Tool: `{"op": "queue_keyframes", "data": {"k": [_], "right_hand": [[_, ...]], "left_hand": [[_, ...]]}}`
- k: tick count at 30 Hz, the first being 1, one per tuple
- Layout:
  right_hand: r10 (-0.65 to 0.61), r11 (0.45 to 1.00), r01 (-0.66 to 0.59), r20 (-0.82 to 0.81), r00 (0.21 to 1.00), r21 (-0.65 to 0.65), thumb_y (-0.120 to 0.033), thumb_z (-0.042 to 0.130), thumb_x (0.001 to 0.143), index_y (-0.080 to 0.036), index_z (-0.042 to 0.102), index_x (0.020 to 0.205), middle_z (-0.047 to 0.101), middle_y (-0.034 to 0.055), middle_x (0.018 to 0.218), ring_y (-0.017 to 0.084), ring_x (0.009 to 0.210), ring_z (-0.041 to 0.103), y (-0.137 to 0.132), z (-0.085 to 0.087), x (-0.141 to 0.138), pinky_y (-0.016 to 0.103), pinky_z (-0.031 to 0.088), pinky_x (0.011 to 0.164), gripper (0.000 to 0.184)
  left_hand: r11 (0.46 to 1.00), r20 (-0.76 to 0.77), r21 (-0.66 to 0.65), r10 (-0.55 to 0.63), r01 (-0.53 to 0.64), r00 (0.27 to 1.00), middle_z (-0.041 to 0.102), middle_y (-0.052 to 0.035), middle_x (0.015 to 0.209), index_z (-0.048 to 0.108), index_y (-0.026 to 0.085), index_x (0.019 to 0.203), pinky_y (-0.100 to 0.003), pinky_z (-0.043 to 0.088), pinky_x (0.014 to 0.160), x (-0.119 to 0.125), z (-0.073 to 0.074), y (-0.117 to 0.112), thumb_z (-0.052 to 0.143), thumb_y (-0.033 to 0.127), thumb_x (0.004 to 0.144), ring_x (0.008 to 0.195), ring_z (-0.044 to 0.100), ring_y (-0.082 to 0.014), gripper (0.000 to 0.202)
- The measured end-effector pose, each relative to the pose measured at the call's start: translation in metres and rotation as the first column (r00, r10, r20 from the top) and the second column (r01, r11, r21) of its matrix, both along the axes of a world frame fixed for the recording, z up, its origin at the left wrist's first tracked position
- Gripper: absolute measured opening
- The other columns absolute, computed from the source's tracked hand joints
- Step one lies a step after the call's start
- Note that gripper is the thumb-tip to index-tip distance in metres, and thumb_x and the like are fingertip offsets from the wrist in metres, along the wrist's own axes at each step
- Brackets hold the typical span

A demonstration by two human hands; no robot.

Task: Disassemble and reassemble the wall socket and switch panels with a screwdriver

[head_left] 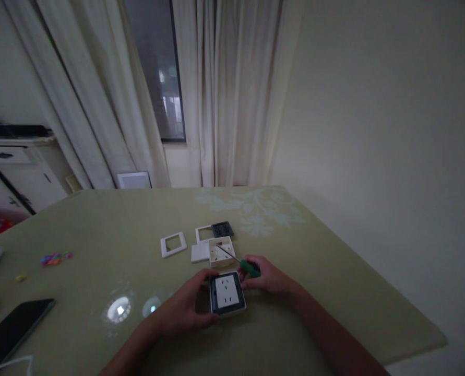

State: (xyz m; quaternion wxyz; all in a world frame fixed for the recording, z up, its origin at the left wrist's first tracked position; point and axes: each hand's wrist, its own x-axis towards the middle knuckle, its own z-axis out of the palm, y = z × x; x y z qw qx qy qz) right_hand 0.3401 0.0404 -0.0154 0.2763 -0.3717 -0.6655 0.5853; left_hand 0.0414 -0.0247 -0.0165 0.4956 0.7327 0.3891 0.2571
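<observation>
My left hand (pixel 189 308) grips the left side of a wall socket (pixel 227 292), which has a white face with plug slots, a dark surround and a white box beneath. In my right hand (pixel 269 275) is a screwdriver (pixel 250 268) with a green handle, its shaft pointing up and left over an open white mounting box (pixel 222 253). The fingers of that hand are close to the socket's upper right corner; I cannot tell whether they touch it. Beyond lie a white frame (pixel 173 244), a flat white plate (pixel 200 253) and a dark square plate (pixel 222 229) overlapping another white frame.
A table (pixel 118 224) with a pale flower pattern spreads in front of me. To the left lie a dark tablet or phone (pixel 15 334), small colourful pieces (pixel 54 258) and a white cable (pixel 11 364). A plain wall (pixel 392 156) borders the right side; curtains (pixel 240 94) hang behind.
</observation>
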Motion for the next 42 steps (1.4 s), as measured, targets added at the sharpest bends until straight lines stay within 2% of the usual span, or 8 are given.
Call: {"op": "queue_keyframes", "data": {"k": [13,16,18,20,22,25,35,42], "right_hand": [[0.019,0.999,-0.019,-0.003,1.000,-0.033,-0.043,0.100,0.064,-0.016,0.074,0.103,0.079,0.0082,0.100,0.030,0.098,0.075,0.001,-0.001,0.000,0.043,0.057,0.093,0.054],[0.008,1.000,-0.008,-0.005,1.000,-0.027,-0.044,0.097,0.068,-0.016,0.075,0.104,0.079,0.0086,0.103,0.031,0.101,0.074,-0.001,-0.001,-0.001,0.044,0.056,0.096,0.051],[-0.005,1.000,0.005,0.000,1.000,-0.023,-0.045,0.095,0.072,-0.016,0.075,0.105,0.078,0.0090,0.107,0.031,0.104,0.073,-0.003,-0.002,-0.001,0.045,0.055,0.098,0.048],[-0.016,1.000,0.016,0.012,1.000,-0.020,-0.046,0.093,0.074,-0.016,0.075,0.106,0.078,0.0090,0.108,0.031,0.105,0.073,-0.003,-0.003,-0.001,0.045,0.054,0.098,0.047],[-0.025,1.000,0.025,0.027,0.999,-0.015,-0.047,0.092,0.075,-0.016,0.076,0.106,0.078,0.0088,0.108,0.032,0.106,0.072,-0.003,-0.004,-0.001,0.045,0.054,0.098,0.046],[-0.030,1.000,0.030,0.049,0.998,-0.007,-0.047,0.091,0.076,-0.016,0.076,0.107,0.078,0.0088,0.109,0.032,0.106,0.072,-0.002,-0.005,0.000,0.045,0.053,0.098,0.046],[-0.021,1.000,0.021,0.074,0.997,0.009,-0.052,0.090,0.075,-0.016,0.077,0.108,0.079,0.0094,0.108,0.033,0.105,0.072,-0.004,-0.003,-0.003,0.044,0.054,0.096,0.050],[-0.087,0.995,0.082,0.088,0.992,0.051,-0.053,0.084,0.080,-0.016,0.077,0.105,0.078,0.0094,0.107,0.032,0.106,0.070,-0.006,0.000,-0.008,0.042,0.051,0.097,0.045]], "left_hand": [[0.999,0.040,-0.009,-0.033,0.033,0.999,0.066,-0.0129,0.141,0.048,0.028,0.144,-0.052,0.054,0.109,-0.002,0.001,-0.002,0.087,0.024,0.081,0.128,0.066,-0.0349,0.075],[1.000,0.021,-0.003,-0.010,0.010,1.000,0.061,-0.0144,0.150,0.048,0.028,0.149,-0.051,0.055,0.109,-0.012,-0.004,0.005,0.091,0.034,0.080,0.132,0.064,-0.0358,0.081],[0.996,-0.006,0.058,0.071,-0.071,0.997,0.058,-0.0144,0.155,0.051,0.028,0.149,-0.050,0.057,0.107,-0.027,-0.010,0.015,0.082,0.044,0.088,0.132,0.064,-0.0349,0.070],[0.940,-0.092,0.232,0.278,-0.251,0.956,0.065,-0.0125,0.148,0.062,0.027,0.140,-0.049,0.059,0.104,-0.046,-0.018,0.029,0.066,0.049,0.099,0.128,0.067,-0.0331,0.047],[0.775,-0.174,0.482,0.542,-0.409,0.822,0.072,-0.0132,0.136,0.069,0.024,0.131,-0.053,0.059,0.103,-0.066,-0.025,0.044,0.059,0.049,0.099,0.121,0.070,-0.0347,0.042],[0.671,-0.248,0.615,0.664,-0.415,0.706,0.075,-0.0180,0.131,0.078,0.019,0.113,-0.058,0.050,0.113,-0.091,-0.032,0.057,0.058,0.044,0.093,0.125,0.067,-0.0396,0.037],[0.700,-0.422,0.614,0.681,-0.363,0.599,0.080,-0.0099,0.110,0.081,0.023,0.100,-0.038,0.058,0.096,-0.108,-0.022,0.056,0.051,0.039,0.096,0.106,0.075,-0.0297,0.034],[0.725,-0.553,0.600,0.681,-0.337,0.481,0.079,-0.0114,0.119,0.082,0.022,0.108,-0.035,0.054,0.096,-0.116,-0.004,0.086,0.051,0.017,0.099,0.110,0.074,-0.0291,0.033]]}}
